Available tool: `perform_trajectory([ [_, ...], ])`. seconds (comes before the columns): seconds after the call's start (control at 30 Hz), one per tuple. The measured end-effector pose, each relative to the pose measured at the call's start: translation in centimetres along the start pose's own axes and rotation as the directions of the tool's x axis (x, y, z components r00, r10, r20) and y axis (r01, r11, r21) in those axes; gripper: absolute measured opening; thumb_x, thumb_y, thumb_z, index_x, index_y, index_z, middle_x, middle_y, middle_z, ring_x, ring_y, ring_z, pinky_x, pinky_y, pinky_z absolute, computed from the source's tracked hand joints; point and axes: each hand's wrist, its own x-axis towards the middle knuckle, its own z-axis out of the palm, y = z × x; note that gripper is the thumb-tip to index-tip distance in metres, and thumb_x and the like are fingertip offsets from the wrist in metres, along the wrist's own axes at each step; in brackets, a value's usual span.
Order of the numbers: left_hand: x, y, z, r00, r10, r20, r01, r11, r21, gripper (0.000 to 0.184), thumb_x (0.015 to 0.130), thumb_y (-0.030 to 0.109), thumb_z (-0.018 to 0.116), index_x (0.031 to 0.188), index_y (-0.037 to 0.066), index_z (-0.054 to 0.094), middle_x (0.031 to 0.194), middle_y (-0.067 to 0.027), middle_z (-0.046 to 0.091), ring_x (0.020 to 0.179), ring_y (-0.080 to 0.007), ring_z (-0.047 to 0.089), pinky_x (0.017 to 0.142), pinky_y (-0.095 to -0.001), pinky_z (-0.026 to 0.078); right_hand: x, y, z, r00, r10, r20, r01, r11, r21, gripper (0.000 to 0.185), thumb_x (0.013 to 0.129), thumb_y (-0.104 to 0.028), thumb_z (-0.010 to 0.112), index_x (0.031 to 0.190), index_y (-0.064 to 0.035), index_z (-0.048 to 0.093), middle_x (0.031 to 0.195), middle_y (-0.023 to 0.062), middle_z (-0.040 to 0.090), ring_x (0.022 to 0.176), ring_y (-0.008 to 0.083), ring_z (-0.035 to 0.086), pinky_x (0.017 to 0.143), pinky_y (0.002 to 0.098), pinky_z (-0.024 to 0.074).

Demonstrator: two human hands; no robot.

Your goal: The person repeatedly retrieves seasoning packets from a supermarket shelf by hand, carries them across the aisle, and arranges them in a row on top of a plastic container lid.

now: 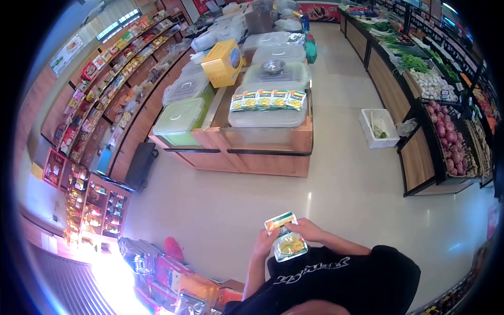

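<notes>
My left hand (pixel 264 243) and my right hand (pixel 306 230) are both closed on a small food packet (pixel 290 247), held in front of my dark shirt. It is white and green, with a yellow food picture on its lower part and orange stripes near the top. My thumbs cover its middle, so I cannot tell whether it is a single packet. Ahead, several similar packets (pixel 265 100) lie in an overlapping row on the lid of a clear plastic bin (pixel 268 120), apart from my hands.
The bin sits on a wooden display stand (pixel 257 163) with a yellow box (pixel 221 63) and a metal bowl (pixel 273 66). Stocked shelves (pixel 113 68) line the left. Vegetable racks with onions (pixel 446 139) and a white crate (pixel 379 128) stand right. Packaged goods (pixel 173 278) are piled lower left.
</notes>
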Motion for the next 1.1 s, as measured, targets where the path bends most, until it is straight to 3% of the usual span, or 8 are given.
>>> perform_trajectory([
  [0.17,7.1,5.4,-5.2,0.994,0.031,0.101,-0.023,0.997,-0.078,0.033,0.096,0.022,0.060,0.117,-0.003,0.062,0.108,-0.0060,0.066,0.097,-0.0110,0.060,0.084,-0.0280,0.049,8.5,-5.6,0.3,0.998,0.067,0.001,-0.066,0.988,-0.138,0.038,0.098,-0.033,0.058,0.102,0.0033,0.068,0.090,0.0040,0.069,0.080,0.0082,0.061,0.071,0.0252,0.0504],
  [0.33,14.4,11.8,-8.4,0.991,0.073,0.110,-0.068,0.996,-0.050,0.033,0.095,0.020,0.060,0.119,-0.003,0.061,0.109,-0.0072,0.066,0.097,-0.0125,0.061,0.084,-0.0286,0.049,15.3,-11.6,0.7,0.992,-0.114,-0.061,0.100,0.976,-0.195,0.034,0.097,-0.032,0.058,0.106,-0.0006,0.069,0.091,0.0027,0.069,0.081,0.0077,0.060,0.070,0.0263,0.0505],
  [0.5,20.6,15.7,-10.4,0.982,0.042,0.186,-0.100,0.945,0.312,0.030,0.097,0.019,0.058,0.118,-0.002,0.062,0.109,-0.0050,0.067,0.098,-0.0118,0.061,0.085,-0.0283,0.049,20.4,-14.8,-2.3,0.975,-0.218,-0.047,0.200,0.948,-0.249,0.031,0.093,-0.029,0.064,0.109,-0.0027,0.068,0.090,0.0027,0.069,0.079,0.0080,0.060,0.069,0.0265,0.0500],
  [0.57,22.6,16.1,-10.2,0.982,-0.002,0.190,-0.047,0.966,0.253,0.031,0.098,0.018,0.056,0.121,-0.003,0.060,0.112,-0.0058,0.066,0.100,-0.0121,0.060,0.087,-0.0283,0.048,21.9,-15.8,-3.9,0.958,-0.287,-0.020,0.272,0.926,-0.264,0.032,0.091,-0.029,0.066,0.109,-0.0027,0.068,0.087,0.0021,0.069,0.075,0.0075,0.059,0.067,0.0268,0.0495],
  [0.7,27.8,15.7,-9.7,0.974,0.082,0.213,-0.109,0.987,0.120,0.033,0.100,0.018,0.053,0.125,-0.003,0.057,0.116,-0.0069,0.064,0.104,-0.0133,0.059,0.090,-0.0286,0.048,25.4,-18.7,-7.8,0.993,-0.116,0.032,0.120,0.914,-0.388,0.030,0.089,-0.029,0.068,0.104,-0.0031,0.070,0.083,0.0020,0.069,0.072,0.0079,0.061,0.064,0.0252,0.0505],
  [0.9,36.4,19.0,-8.7,0.999,-0.003,-0.036,0.010,0.984,0.177,0.035,0.099,0.027,0.056,0.115,-0.004,0.064,0.105,-0.0065,0.067,0.092,-0.0120,0.062,0.079,-0.0277,0.050,32.7,-21.7,-12.5,0.970,-0.235,-0.066,0.222,0.962,-0.157,0.030,0.091,-0.028,0.066,0.108,-0.0031,0.068,0.090,0.0028,0.069,0.079,0.0085,0.061,0.072,0.0273,0.0505],
  [1.03,44.6,20.0,-10.7,0.983,-0.123,-0.139,0.168,0.907,0.387,0.034,0.098,0.026,0.057,0.116,-0.003,0.063,0.103,-0.0056,0.067,0.088,-0.0102,0.061,0.076,-0.0265,0.050,38.7,-23.0,-16.9,0.946,-0.286,-0.155,0.266,0.954,-0.134,0.029,0.091,-0.025,0.065,0.108,-0.0012,0.068,0.091,0.0041,0.069,0.081,0.0081,0.060,0.075,0.0280,0.0497],
  [1.1,46.9,21.7,-10.6,0.998,-0.051,-0.023,0.056,0.933,0.355,0.033,0.099,0.026,0.056,0.116,-0.002,0.061,0.103,-0.0055,0.067,0.089,-0.0093,0.062,0.078,-0.0259,0.050,41.5,-23.6,-18.2,0.917,-0.327,-0.227,0.313,0.945,-0.098,0.026,0.092,-0.022,0.064,0.108,-0.0015,0.068,0.089,0.0038,0.069,0.080,0.0086,0.059,0.074,0.0287,0.0493],
])
